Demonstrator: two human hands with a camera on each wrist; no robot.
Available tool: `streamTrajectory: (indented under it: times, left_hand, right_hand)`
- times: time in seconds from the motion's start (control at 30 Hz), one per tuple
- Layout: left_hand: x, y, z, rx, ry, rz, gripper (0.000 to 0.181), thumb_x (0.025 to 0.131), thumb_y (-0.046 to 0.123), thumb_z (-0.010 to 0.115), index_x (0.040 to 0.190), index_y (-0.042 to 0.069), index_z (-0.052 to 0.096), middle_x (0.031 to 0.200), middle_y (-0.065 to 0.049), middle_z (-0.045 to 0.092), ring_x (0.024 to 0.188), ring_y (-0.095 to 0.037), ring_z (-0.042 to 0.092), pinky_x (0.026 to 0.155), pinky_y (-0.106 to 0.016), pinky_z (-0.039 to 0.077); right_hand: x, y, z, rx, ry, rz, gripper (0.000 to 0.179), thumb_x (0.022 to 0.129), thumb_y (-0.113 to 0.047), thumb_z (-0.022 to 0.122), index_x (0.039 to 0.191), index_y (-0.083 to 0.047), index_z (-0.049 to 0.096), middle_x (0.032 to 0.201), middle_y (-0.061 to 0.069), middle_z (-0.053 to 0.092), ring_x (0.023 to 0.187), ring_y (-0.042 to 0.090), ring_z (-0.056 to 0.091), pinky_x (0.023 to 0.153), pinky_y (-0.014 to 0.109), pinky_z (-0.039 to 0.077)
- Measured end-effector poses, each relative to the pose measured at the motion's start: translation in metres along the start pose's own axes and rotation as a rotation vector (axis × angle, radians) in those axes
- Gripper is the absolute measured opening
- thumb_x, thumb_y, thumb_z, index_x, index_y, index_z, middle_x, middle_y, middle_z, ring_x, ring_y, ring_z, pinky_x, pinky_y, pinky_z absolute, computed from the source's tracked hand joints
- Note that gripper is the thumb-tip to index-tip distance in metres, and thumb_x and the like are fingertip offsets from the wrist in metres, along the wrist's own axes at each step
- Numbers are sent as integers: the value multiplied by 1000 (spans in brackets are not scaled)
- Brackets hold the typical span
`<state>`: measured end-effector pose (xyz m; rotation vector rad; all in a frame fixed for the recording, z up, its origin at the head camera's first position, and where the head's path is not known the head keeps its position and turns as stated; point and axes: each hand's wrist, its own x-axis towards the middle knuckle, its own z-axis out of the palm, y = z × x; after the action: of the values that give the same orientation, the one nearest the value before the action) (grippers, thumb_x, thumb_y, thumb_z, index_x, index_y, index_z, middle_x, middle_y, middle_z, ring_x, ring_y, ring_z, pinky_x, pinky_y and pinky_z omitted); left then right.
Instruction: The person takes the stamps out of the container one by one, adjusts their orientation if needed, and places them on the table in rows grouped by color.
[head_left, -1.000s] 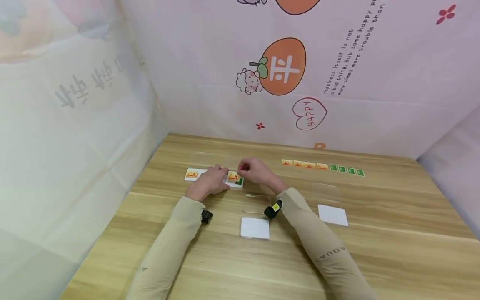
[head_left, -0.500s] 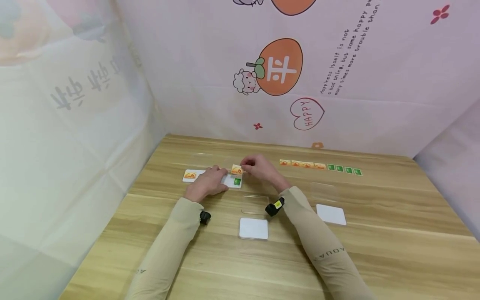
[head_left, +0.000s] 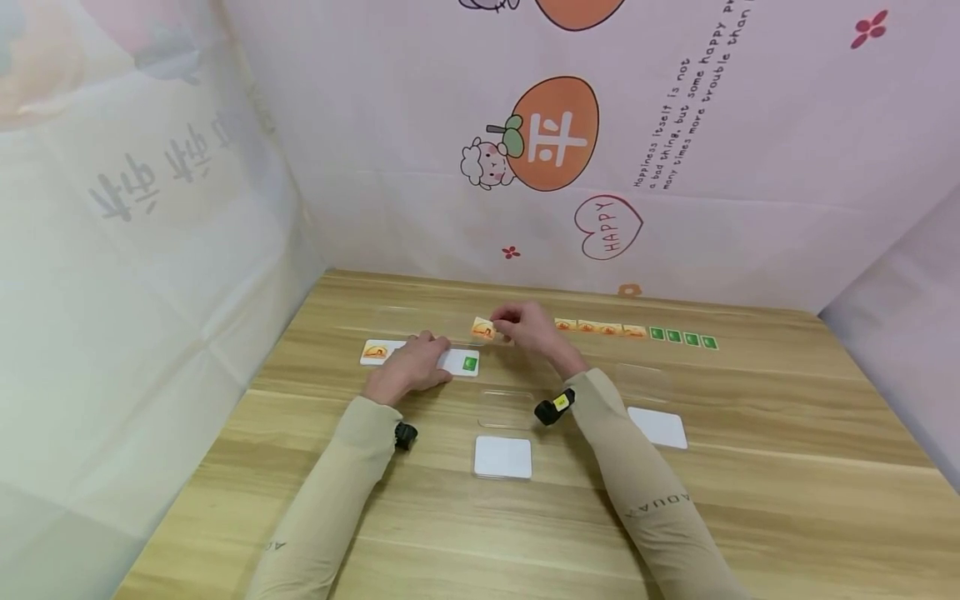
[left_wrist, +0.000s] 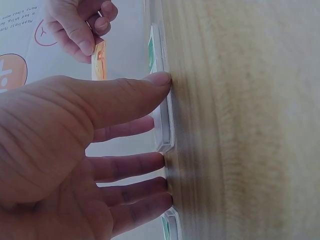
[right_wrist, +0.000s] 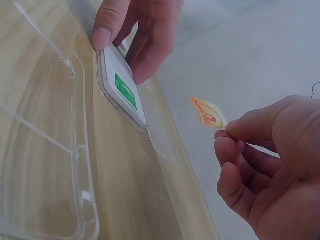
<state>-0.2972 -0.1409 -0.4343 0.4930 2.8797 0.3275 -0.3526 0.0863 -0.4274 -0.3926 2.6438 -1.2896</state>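
Observation:
My right hand (head_left: 528, 327) pinches a small orange-and-yellow sticker (right_wrist: 209, 113) by one corner between thumb and forefinger, raised above the table. Beside it, my left hand (head_left: 412, 367) grips a flat white card in a clear case (head_left: 454, 361), thumb on the near edge and forefinger on the far one. A small green sticker (right_wrist: 125, 91) lies on the white face near the right end. To the left, partly behind my left hand, another white card (head_left: 366, 358) bears an orange sticker (head_left: 375, 352); a bit of green shows on it in the left wrist view.
A row of orange stickers (head_left: 600, 327) and green stickers (head_left: 682, 337) runs along the back right. Nearer lie two white cards, one in the middle (head_left: 502, 457) and one at right (head_left: 662, 427). Clear plastic lids, one central (head_left: 506, 410), one right (head_left: 645, 383), lie behind them.
The orange sticker has left the white card, and my right hand has carried it up and away toward the back. The green sticker is now fully exposed. My left hand has stayed on the card.

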Motion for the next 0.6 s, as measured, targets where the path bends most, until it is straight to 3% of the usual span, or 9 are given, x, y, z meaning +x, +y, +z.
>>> streamTrajectory:
  times: [0.27, 0.6]
  left_hand:
    - [-2, 2, 0, -1, 0, 4, 55, 93, 34, 67, 139, 10, 50, 134, -19, 51, 115, -34, 51, 92, -47, 47]
    - [-2, 1, -1, -5, -6, -1, 55, 94, 34, 66, 141, 11, 50, 137, -18, 49, 120, -34, 50, 96, -47, 46]
  right_hand:
    - [1, 7, -5, 33, 15, 18, 14, 98, -17, 57, 108, -10, 66, 100, 11, 64, 83, 22, 62, 63, 28, 50]
    - [2, 15, -15, 74, 42, 22, 17, 99, -18, 55, 110, -7, 62, 98, 12, 61, 83, 25, 60, 69, 37, 52]
